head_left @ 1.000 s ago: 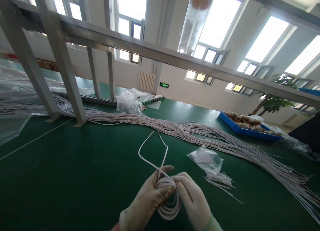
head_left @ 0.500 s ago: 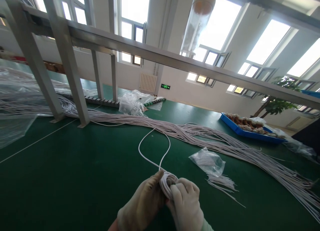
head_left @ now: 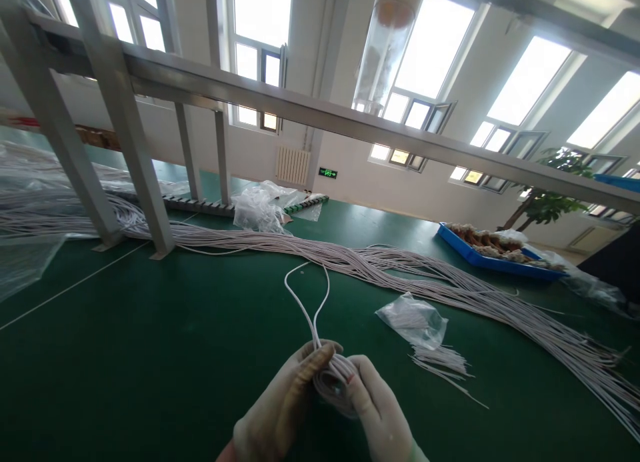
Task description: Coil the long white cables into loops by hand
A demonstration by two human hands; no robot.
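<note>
Both my gloved hands grip a small coil of white cable (head_left: 336,384) low in the middle of the head view, above a green table (head_left: 150,342). My left hand (head_left: 280,409) clasps the coil's left side, thumb on top. My right hand (head_left: 377,412) pinches its right side. A narrow loop of the same cable (head_left: 309,295) runs from the coil away across the table.
A long bundle of white cables (head_left: 400,269) lies across the table. A small clear bag (head_left: 413,321) and short white ties (head_left: 443,362) sit right of my hands. A blue tray (head_left: 493,257) stands far right, metal frame legs (head_left: 135,155) at left, crumpled plastic (head_left: 257,209) behind.
The free loop of cable has shrunk and narrowed as more of it is wound onto the coil. My hands have turned the coil and stayed in the same spot.
</note>
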